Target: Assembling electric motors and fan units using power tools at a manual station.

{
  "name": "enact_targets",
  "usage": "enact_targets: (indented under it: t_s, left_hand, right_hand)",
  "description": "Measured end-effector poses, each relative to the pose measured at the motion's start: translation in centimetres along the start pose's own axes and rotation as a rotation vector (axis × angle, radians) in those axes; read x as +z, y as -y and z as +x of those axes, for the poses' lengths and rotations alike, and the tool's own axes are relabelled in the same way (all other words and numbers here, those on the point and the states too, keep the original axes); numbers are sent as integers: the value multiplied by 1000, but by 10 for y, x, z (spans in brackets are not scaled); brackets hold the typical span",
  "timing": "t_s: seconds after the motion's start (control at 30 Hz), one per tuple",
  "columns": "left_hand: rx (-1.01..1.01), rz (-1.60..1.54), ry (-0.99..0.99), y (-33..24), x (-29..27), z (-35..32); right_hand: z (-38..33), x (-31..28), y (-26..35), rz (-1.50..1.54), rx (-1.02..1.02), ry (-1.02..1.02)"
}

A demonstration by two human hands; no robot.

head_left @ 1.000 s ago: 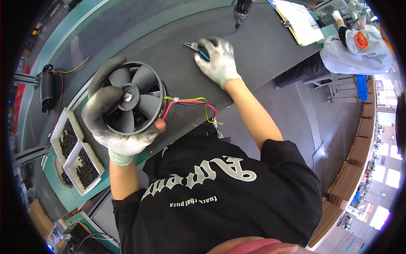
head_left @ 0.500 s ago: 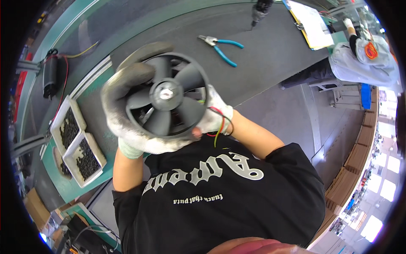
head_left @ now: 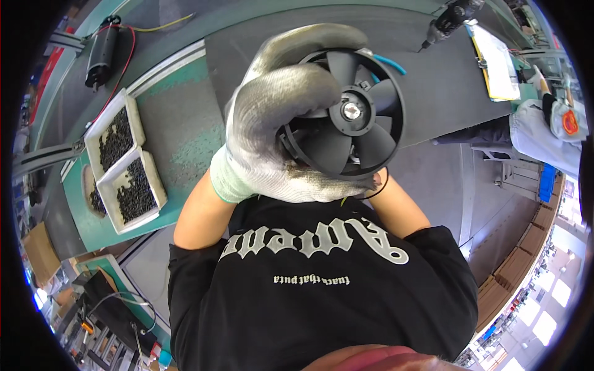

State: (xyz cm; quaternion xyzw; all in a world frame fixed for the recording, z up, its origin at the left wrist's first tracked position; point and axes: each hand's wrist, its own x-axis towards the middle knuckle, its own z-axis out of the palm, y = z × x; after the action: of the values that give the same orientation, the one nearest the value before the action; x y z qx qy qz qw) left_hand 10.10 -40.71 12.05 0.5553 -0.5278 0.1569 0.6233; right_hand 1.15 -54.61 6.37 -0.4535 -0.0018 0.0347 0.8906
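A black fan (head_left: 351,111) is held up above the near edge of a dark bench (head_left: 433,83), hub facing the camera, in the firm grip of a gloved left hand (head_left: 266,117), fingers arched over its left side and thumb stretched beneath the rim. The right forearm (head_left: 401,201) reaches up behind it; that hand is hidden, its grip impossible to tell. A blue handle (head_left: 391,64) shows beyond; white trays (head_left: 160,185) sit left.
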Motion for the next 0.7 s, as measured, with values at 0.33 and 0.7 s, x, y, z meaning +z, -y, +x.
enact_targets:
  t_s: [0.33, 0.7]
  left_hand:
    - [-315, 603, -106, -57, -11, -77]
    - [-809, 934, -275, -111, -61, -226]
  right_hand:
    - [122, -51, 29, -838, -141, -158]
    - [519, -184, 96, -1412, -204, -419]
